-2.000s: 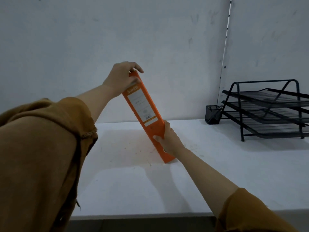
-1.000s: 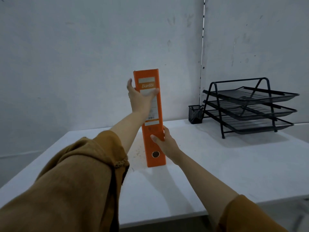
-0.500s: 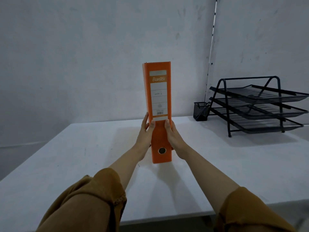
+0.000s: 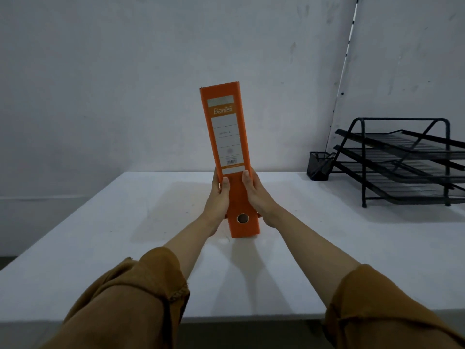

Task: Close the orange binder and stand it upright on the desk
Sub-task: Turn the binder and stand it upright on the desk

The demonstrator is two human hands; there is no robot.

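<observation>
The orange binder (image 4: 226, 137) is closed and stands on its bottom edge in the middle of the white desk (image 4: 100, 235), leaning slightly to the left, its labelled spine with a finger hole facing me. My left hand (image 4: 218, 197) clasps its lower left side, thumb on the spine. My right hand (image 4: 256, 195) clasps the lower right side the same way. Both arms wear brown sleeves.
A black three-tier wire letter tray (image 4: 402, 162) stands at the back right of the desk, with a small black mesh pen cup (image 4: 319, 166) to its left. A grey wall rises behind. The desk's front edge runs just below my forearms.
The binder went from tilted to standing on the desk. My left hand came down from its top to its lower left side, and both hands now clasp it lower down.
</observation>
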